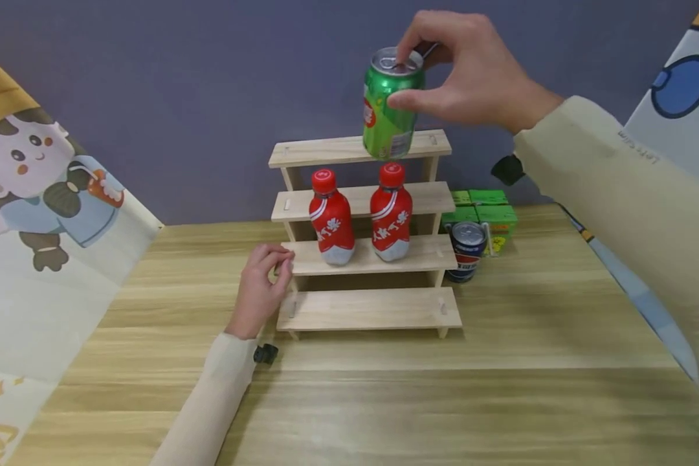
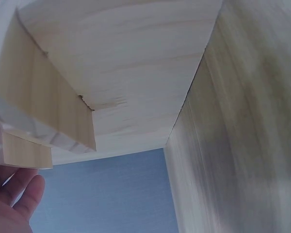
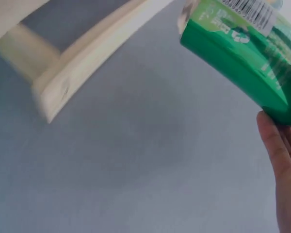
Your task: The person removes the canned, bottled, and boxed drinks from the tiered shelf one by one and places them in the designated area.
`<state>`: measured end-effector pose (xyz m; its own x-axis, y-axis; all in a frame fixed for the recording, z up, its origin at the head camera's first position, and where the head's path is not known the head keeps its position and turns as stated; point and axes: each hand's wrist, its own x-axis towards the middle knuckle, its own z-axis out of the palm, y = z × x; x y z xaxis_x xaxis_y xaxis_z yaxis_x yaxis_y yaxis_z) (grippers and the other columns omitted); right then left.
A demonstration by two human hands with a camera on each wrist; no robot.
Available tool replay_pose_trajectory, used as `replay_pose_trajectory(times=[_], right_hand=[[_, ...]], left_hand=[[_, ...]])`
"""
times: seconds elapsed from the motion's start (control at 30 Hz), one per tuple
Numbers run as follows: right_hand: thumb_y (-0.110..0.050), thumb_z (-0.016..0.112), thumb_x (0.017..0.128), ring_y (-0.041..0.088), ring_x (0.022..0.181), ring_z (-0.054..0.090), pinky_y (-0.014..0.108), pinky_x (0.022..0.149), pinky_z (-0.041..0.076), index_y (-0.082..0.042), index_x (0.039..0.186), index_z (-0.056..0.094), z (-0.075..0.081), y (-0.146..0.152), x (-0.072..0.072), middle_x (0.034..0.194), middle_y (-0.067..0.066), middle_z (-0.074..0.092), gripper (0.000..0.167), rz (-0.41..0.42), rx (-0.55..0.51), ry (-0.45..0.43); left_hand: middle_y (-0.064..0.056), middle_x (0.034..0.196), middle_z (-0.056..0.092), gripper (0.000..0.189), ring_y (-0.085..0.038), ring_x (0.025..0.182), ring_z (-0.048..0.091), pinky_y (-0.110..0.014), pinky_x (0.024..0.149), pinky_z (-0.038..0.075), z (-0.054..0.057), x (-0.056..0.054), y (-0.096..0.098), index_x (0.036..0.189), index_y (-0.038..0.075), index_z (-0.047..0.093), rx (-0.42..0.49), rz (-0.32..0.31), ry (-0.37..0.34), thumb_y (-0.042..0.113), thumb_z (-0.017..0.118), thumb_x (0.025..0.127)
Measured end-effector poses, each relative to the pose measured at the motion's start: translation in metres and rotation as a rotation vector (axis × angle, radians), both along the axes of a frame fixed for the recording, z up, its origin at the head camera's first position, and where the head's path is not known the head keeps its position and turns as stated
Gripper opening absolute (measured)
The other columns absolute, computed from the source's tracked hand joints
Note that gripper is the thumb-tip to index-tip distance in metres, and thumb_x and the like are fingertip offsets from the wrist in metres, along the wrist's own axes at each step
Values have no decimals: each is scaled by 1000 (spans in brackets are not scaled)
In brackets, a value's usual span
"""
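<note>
My right hand [image 1: 466, 71] holds a green soda can [image 1: 389, 123] by its top, thumb on its side and fingers at the lid. In the head view the can overlaps the top board of a stepped wooden rack [image 1: 367, 310]; in the right wrist view its barcode side [image 3: 242, 53] shows. At the rack's left side my left hand [image 1: 261, 285] pinches the end of the second board from the bottom. Its fingers [image 2: 31, 194] curl at that board's end in the left wrist view. Two red bottles, one left [image 1: 332, 223] and one right [image 1: 391, 220], stand upright on this board.
Right of the rack, a dark blue can [image 1: 467, 252] stands on the wood-grain table [image 1: 373, 408]. Green boxes [image 1: 489, 210] sit just behind it. A blue-grey wall [image 1: 210, 116] rises at the back, and printed cartoon panels flank the table, with the left panel [image 1: 29, 291] nearest the rack.
</note>
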<state>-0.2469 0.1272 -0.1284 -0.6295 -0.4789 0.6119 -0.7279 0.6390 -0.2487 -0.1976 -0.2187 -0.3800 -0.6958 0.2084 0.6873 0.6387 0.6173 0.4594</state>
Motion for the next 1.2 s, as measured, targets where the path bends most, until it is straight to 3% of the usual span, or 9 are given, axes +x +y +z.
replay_pose_trajectory(times=[0.2, 0.37, 0.47, 0.7, 0.97, 1.2], right_hand=[[-29, 75, 80, 16, 98, 55, 19, 92, 42, -7, 113, 59, -4, 38, 10, 109, -1, 55, 43, -89, 51, -24], [-28, 76, 79, 19, 97, 54, 11, 85, 36, -7, 112, 59, -24, 70, 19, 109, 2, 55, 43, -106, 115, -41], [-25, 78, 78, 16, 95, 53, 13, 83, 38, -8, 111, 59, -39, 89, 26, 109, 2, 55, 41, -115, 133, -40], [-19, 83, 71, -2, 93, 47, 6, 78, 35, -11, 104, 62, -90, 126, 39, 111, 0, 59, 40, -154, 103, -57], [-18, 87, 66, 2, 85, 54, 8, 74, 41, -18, 90, 64, -156, 143, 43, 110, -1, 60, 33, -151, 70, -120], [-14, 88, 65, 2, 89, 53, 9, 75, 42, -16, 87, 63, -199, 149, 39, 108, -1, 59, 34, -148, -21, -198]], left_hand=[[-6, 100, 59, 13, -23, 100, 52, -34, 87, 42, -1, -4, -5, 94, -1, 69, 2, 2, -2, 2, 59, 89], [-6, 100, 59, 13, -22, 100, 52, -34, 86, 42, -1, -6, -9, 95, -1, 70, -6, 6, -10, 3, 59, 89], [-6, 100, 59, 12, -21, 97, 51, -31, 82, 41, -1, -6, -11, 94, -1, 69, -2, 10, -11, 3, 59, 89], [-5, 101, 59, 12, -20, 96, 51, -27, 79, 41, 0, -3, -17, 94, -1, 69, 0, 19, -2, 1, 59, 88], [-6, 101, 59, 12, -23, 101, 51, -33, 86, 41, 1, -1, -17, 95, -1, 70, -3, 18, -1, 2, 60, 89], [-5, 101, 58, 13, -23, 102, 51, -34, 88, 42, 1, -1, -16, 95, -1, 69, -6, 15, -5, 4, 59, 89]])
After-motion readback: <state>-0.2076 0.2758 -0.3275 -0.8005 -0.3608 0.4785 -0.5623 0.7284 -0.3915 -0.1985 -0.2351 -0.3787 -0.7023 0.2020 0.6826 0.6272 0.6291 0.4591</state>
